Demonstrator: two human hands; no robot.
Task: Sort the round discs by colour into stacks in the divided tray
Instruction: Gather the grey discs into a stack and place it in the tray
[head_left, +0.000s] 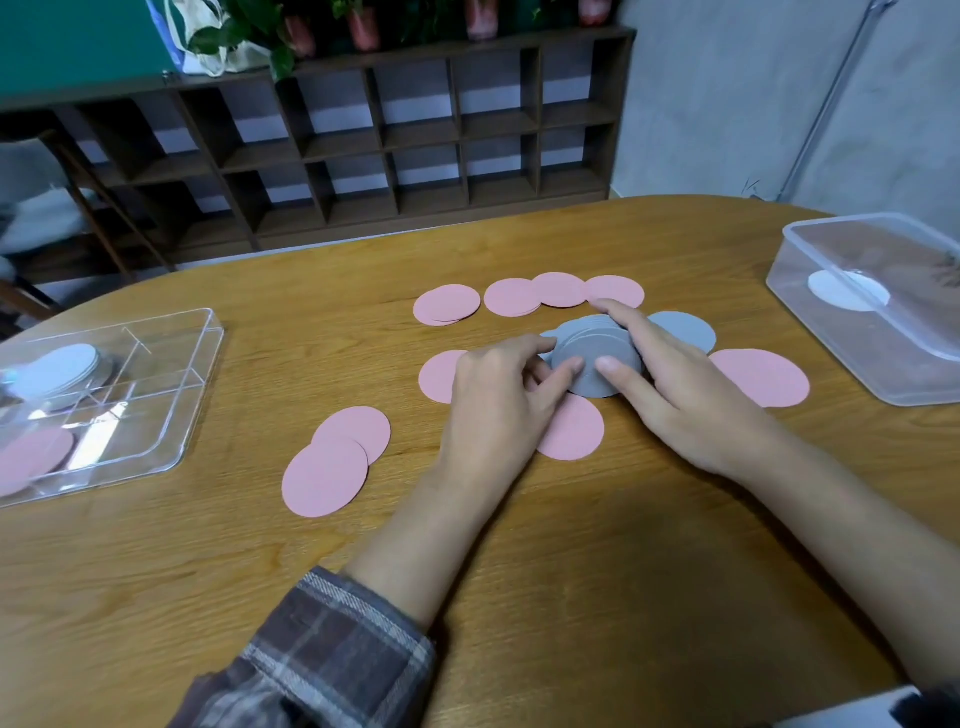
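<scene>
Gripping the grey stack (592, 364) in curled left hand (493, 395) and right hand (670, 384), we have the tray (202, 395) well leftward, nearer the left.

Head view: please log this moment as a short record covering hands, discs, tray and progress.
left hand: holds the grey disc stack at its left edge
right hand: holds the same stack from the right
loose grey disc: flat on the table, behind the right hand
pink discs: lie scattered around the hands, some overlapping
divided tray: far left; grey pile in a far compartment, pink pile in a near one
progress: partly sorted; many discs not yet in the tray
</scene>
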